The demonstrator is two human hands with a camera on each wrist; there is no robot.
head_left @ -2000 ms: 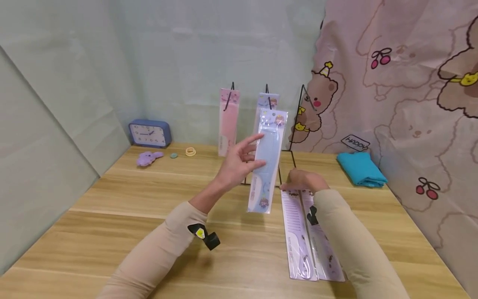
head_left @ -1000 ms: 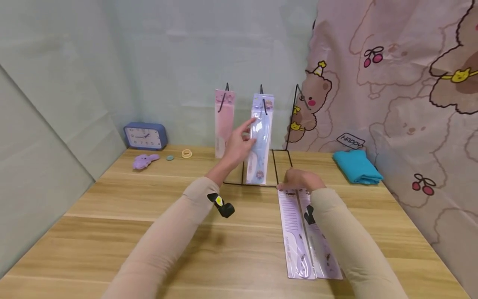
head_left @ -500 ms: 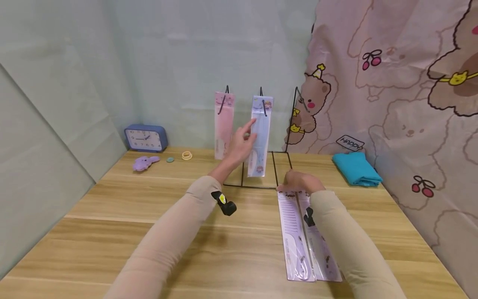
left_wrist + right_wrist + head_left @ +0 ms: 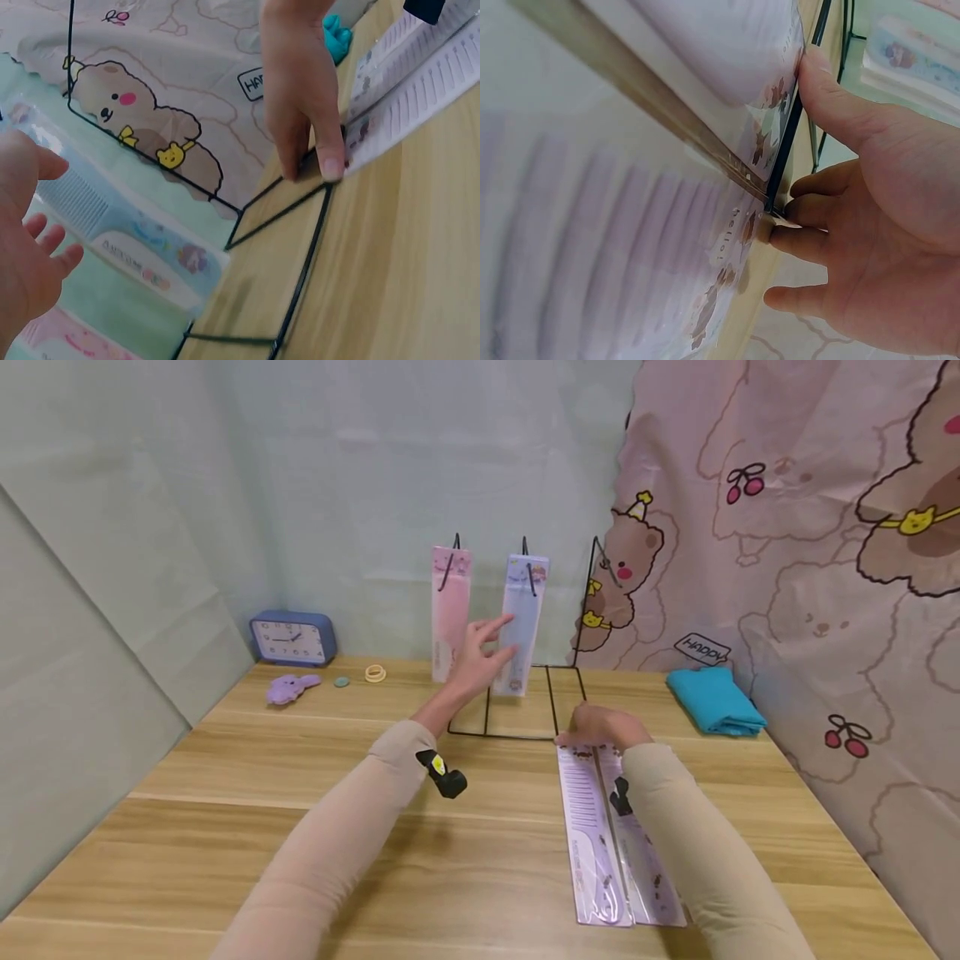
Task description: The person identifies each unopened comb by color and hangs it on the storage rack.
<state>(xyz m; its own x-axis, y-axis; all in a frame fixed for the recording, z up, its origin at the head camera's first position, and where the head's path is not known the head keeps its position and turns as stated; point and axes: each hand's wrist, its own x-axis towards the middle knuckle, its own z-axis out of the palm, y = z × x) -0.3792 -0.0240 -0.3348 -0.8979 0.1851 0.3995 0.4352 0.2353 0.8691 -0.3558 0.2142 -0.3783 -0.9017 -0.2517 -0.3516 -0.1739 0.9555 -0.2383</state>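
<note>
My left hand [image 4: 477,662] is beside a packaged blue comb [image 4: 523,610] hanging on the middle hook of a black wire display rack [image 4: 517,737]. Its fingers are spread and loose, gripping nothing; in the left wrist view the blue comb [image 4: 79,199] hangs behind them. A second blue pack lies behind the front one. My right hand [image 4: 606,724] holds the front corner of the rack's base, thumb [image 4: 821,82] on one side of the wire and fingertips on the other. Two packaged purple combs [image 4: 581,802] lie on the table under my right wrist.
A packaged pink comb [image 4: 452,602] hangs on the left hook; the right hook [image 4: 609,560] holds nothing. Along the back left are a blue clock [image 4: 292,637], a purple plush [image 4: 291,689], a small green disc [image 4: 342,682] and cream rings [image 4: 375,673]. A folded turquoise cloth [image 4: 716,700] lies right.
My left hand carried the blue comb back onto the middle hook, where it now hangs further back. The left fingers have loosened from it. The right hand stays at the rack's corner.
</note>
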